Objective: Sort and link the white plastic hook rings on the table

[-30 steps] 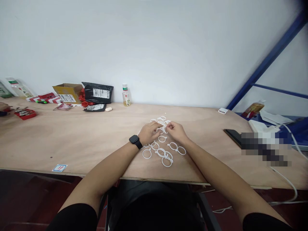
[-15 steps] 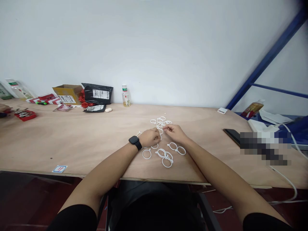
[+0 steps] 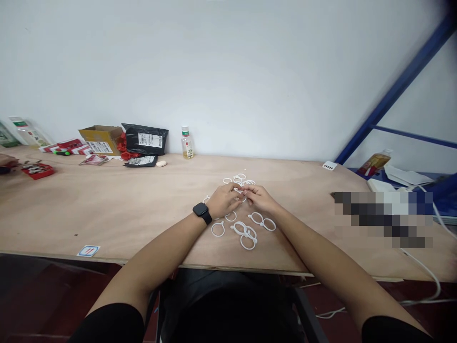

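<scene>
My left hand [image 3: 223, 200], wearing a black watch [image 3: 200, 209], is closed with its fingertips meeting those of my right hand [image 3: 262, 197] over the table. Both hands pinch a white plastic ring [image 3: 244, 199], mostly hidden by the fingers. Just beyond the fingertips lies a small heap of similar white rings [image 3: 248, 182], each with a little knob. Nearer to me several more rings [image 3: 245, 234] overlap. Two linked or touching rings [image 3: 263, 223] sit by my right wrist, and a single ring [image 3: 218, 236] rests below my left hand.
Along the wall stand a bottle [image 3: 187, 145], a black parcel bag [image 3: 146, 139] and an open cardboard box [image 3: 100, 140]. A red tray [image 3: 38, 172] of small metal parts lies far left, near another person's hand [image 3: 7, 161]. White cable [image 3: 424, 267] crosses the right side.
My left hand has moved slightly up and toward the right hand, and its fingers now meet the right fingertips at a ring. The right hand has barely shifted.
</scene>
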Motion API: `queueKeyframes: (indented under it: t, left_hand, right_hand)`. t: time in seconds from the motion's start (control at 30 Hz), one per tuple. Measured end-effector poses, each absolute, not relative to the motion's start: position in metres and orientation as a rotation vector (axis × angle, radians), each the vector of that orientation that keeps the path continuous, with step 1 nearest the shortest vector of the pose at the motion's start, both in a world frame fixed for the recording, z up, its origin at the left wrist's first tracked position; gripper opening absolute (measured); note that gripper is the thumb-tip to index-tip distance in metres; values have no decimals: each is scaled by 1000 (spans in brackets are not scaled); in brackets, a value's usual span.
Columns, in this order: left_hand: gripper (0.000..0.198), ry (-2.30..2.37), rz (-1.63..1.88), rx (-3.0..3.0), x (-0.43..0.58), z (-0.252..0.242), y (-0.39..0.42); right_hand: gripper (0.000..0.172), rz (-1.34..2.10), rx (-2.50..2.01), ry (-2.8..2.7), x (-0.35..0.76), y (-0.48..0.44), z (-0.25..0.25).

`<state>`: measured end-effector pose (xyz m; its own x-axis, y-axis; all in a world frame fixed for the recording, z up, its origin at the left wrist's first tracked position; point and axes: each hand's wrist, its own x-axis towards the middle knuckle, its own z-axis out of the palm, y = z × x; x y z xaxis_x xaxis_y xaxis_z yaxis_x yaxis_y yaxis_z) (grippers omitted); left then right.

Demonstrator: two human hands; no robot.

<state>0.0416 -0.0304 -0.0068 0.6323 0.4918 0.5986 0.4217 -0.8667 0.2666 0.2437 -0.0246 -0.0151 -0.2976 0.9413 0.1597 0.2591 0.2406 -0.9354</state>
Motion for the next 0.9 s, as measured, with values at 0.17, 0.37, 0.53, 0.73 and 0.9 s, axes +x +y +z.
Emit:
queueKeyframes:
  t: [0.17, 0.37, 0.53, 0.73, 0.9]
  left_hand:
    - [24, 764, 1015, 2744, 47, 2, -41]
    - [44, 278, 667, 2793, 64, 8, -68]
    - [61, 291, 437, 2840, 74, 10, -86]
    - [51, 329, 310, 2859, 74, 6, -80]
    - [47, 421, 441, 2885, 67, 3, -68]
  right_hand:
    - [41, 1061, -1134, -1600, 246, -19, -17]
    - [44, 1072, -1227, -1539, 248, -18, -19]
    - [45, 1019, -1246, -1591, 249, -17, -21]
    - [47, 1034, -1207, -1621, 251, -12, -27]
    - [46, 982, -1216, -1663, 251, -14, -26]
